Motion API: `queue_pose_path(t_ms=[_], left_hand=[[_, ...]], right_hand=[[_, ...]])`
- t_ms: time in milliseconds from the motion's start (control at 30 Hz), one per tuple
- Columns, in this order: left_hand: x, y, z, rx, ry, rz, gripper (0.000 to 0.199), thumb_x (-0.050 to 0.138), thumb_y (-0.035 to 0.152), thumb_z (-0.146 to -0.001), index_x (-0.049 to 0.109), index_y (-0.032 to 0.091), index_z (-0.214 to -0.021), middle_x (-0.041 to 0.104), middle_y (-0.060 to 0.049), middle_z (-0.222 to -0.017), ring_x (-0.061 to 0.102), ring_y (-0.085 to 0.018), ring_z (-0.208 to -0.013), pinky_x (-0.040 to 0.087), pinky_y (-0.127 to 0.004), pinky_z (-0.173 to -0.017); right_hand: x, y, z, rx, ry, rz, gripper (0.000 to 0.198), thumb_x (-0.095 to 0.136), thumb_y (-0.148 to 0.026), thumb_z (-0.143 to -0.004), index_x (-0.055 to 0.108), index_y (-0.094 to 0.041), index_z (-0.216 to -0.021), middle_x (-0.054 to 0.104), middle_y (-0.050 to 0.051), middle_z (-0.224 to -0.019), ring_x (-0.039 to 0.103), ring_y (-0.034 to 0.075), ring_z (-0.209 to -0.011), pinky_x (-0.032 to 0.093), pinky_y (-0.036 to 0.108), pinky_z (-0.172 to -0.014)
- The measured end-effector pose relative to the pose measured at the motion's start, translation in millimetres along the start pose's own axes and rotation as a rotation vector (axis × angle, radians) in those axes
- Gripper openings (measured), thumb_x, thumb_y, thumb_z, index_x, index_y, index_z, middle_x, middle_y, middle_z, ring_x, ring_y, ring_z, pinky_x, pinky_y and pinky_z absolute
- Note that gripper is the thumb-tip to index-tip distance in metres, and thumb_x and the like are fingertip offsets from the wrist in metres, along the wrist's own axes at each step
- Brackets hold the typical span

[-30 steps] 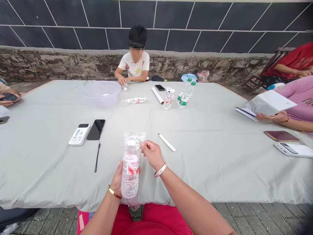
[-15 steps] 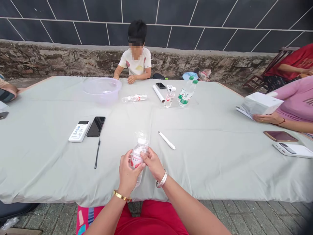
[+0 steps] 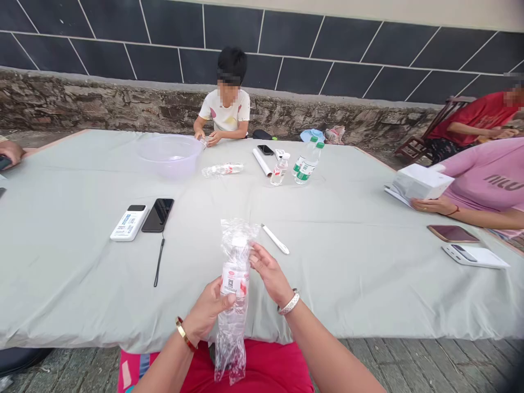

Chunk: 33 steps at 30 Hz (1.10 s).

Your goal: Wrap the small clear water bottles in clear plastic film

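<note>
A small clear water bottle (image 3: 234, 284) with a white cap and a red-and-white label stands nearly upright before me, above the table's front edge. Loose clear plastic wrap (image 3: 230, 349) surrounds it, sticking out past the cap and hanging down below the base. My left hand (image 3: 208, 307) grips the bottle's lower left side, thumb across the front. At the neck, my right hand (image 3: 271, 274) has its fingers pinched at the right edge of the wrap. A white pen-like cutter (image 3: 275, 239) lies just beyond my right hand.
On the cloth-covered table (image 3: 347, 273) are a white power bank (image 3: 128, 224), a black phone (image 3: 158, 215), a clear basin (image 3: 170, 158), a lying wrapped bottle (image 3: 223, 170), a standing bottle (image 3: 279, 172) and green-capped bottles (image 3: 307, 166). People sit opposite and at the right.
The wrapped bottle has turned, showing a label side with a code, and its wrap hangs lower. My right hand has shifted from the label to the neck; my left hand has moved lower.
</note>
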<state>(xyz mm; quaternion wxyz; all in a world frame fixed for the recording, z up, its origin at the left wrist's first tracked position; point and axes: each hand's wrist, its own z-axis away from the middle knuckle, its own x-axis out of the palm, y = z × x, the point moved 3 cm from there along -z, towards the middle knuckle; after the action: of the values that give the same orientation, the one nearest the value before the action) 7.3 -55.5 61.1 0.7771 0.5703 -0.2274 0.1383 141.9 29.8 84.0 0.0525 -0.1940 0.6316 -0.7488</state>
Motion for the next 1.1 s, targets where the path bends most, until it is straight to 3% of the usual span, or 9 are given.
queue_pose_path(t_ms=[100, 200, 333, 467, 633, 733, 833, 1000, 1100], left_hand=[[0, 1, -2, 0.076, 0.113, -0.106, 0.049, 0.072, 0.042, -0.065, 0.056, 0.015, -0.102, 0.063, -0.005, -0.088, 0.057, -0.014, -0.074, 0.043, -0.024, -0.066], [-1, 3, -2, 0.177, 0.252, -0.303, 0.052, 0.073, 0.040, -0.062, 0.053, 0.015, -0.104, 0.063, -0.005, -0.093, 0.057, -0.016, -0.082, 0.045, -0.027, -0.074], [-6, 2, 0, 0.228, 0.438, -0.486, 0.061, 0.074, 0.041, -0.059, 0.051, 0.016, -0.110, 0.063, -0.006, -0.099, 0.058, -0.019, -0.087, 0.045, -0.030, -0.079], [-14, -2, 0, 0.223, 0.486, -0.460, 0.055, 0.067, 0.046, -0.064, 0.053, 0.015, -0.107, 0.064, -0.007, -0.099, 0.059, -0.021, -0.089, 0.046, -0.031, -0.078], [-19, -2, -5, 0.210, 0.497, -0.397, 0.047, 0.057, 0.051, -0.074, 0.053, 0.016, -0.105, 0.063, -0.006, -0.099, 0.059, -0.019, -0.087, 0.048, -0.028, -0.072], [-21, -2, -8, 0.227, 0.547, -0.382, 0.049, 0.058, 0.053, -0.073, 0.054, 0.016, -0.105, 0.064, -0.007, -0.099, 0.059, -0.019, -0.089, 0.047, -0.028, -0.074], [-22, -2, -8, 0.215, 0.583, -0.338, 0.053, 0.060, 0.056, -0.070, 0.054, 0.016, -0.105, 0.065, -0.007, -0.097, 0.060, -0.018, -0.083, 0.048, -0.027, -0.070], [-23, -3, -17, 0.126, 0.495, -0.166, 0.056, 0.057, 0.059, -0.071, 0.053, 0.016, -0.107, 0.066, -0.005, -0.088, 0.060, -0.015, -0.071, 0.046, -0.025, -0.063], [-27, -4, -33, 0.110, 0.453, -0.263, 0.054, 0.055, 0.060, -0.071, 0.056, 0.014, -0.099, 0.065, -0.004, -0.084, 0.058, -0.015, -0.072, 0.044, -0.025, -0.065]], right_hand=[[-11, -21, 2, -0.155, 0.295, 0.272, 0.031, 0.058, -0.050, -0.075, 0.057, -0.020, -0.085, 0.060, 0.002, -0.075, 0.055, 0.014, -0.068, 0.046, 0.028, -0.067], [3, -33, 5, -0.255, 0.211, 0.575, 0.035, 0.057, -0.053, -0.074, 0.051, -0.019, -0.067, 0.051, -0.003, -0.059, 0.046, 0.010, -0.055, 0.039, 0.023, -0.054], [24, -30, 3, -0.282, 0.148, 0.787, 0.033, 0.052, -0.048, -0.079, 0.047, -0.019, -0.063, 0.045, -0.005, -0.053, 0.039, 0.008, -0.049, 0.031, 0.021, -0.049], [20, -18, -8, -0.240, 0.212, 0.634, 0.032, 0.044, -0.046, -0.083, 0.044, -0.020, -0.064, 0.046, -0.005, -0.054, 0.042, 0.009, -0.050, 0.035, 0.022, -0.050], [6, 0, -14, -0.053, 0.263, 0.317, 0.037, 0.047, -0.057, -0.078, 0.047, -0.021, -0.072, 0.052, -0.003, -0.063, 0.048, 0.010, -0.050, 0.043, 0.025, -0.053], [13, 15, -6, 0.027, 0.192, 0.325, 0.042, 0.051, -0.060, -0.074, 0.049, -0.021, -0.089, 0.056, -0.002, -0.069, 0.051, 0.011, -0.051, 0.044, 0.026, -0.053], [23, 30, 3, 0.040, 0.169, 0.412, 0.035, 0.055, -0.055, -0.072, 0.049, -0.021, -0.076, 0.049, -0.005, -0.055, 0.048, 0.011, -0.049, 0.041, 0.025, -0.050], [21, 45, -3, 0.093, 0.334, 0.332, 0.030, 0.043, -0.048, -0.080, 0.041, -0.022, -0.064, 0.049, -0.005, -0.053, 0.045, 0.010, -0.040, 0.038, 0.025, -0.044], [10, 51, -14, 0.090, 0.426, 0.373, 0.027, 0.041, -0.046, -0.080, 0.041, -0.023, -0.065, 0.047, -0.006, -0.048, 0.044, 0.011, -0.037, 0.037, 0.025, -0.043]])
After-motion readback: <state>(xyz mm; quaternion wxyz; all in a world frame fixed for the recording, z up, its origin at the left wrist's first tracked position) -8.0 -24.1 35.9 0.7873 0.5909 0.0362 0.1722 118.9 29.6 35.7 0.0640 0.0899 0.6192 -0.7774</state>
